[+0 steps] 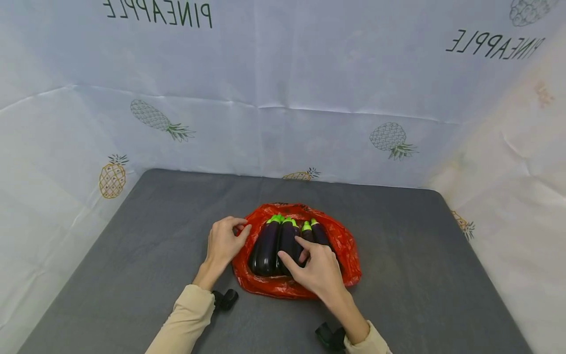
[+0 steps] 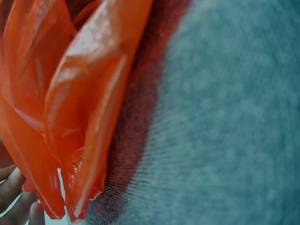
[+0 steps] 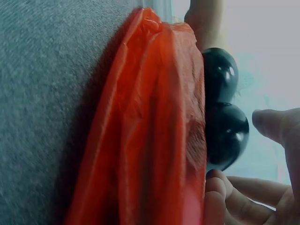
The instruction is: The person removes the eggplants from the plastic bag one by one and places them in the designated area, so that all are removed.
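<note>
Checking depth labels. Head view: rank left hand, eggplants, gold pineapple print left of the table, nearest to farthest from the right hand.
From the right hand:
1. Eggplants: right by it, in the red bag.
2. Left hand: at the bag's left side.
3. Gold pineapple print: off the table's left edge.

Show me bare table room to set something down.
Free: the gray table left of the left hand, right of the red plastic bag, and behind it to the pineapple-print cloth. Crowded: the bag, holding eggplants, with the right hand over them.
</note>
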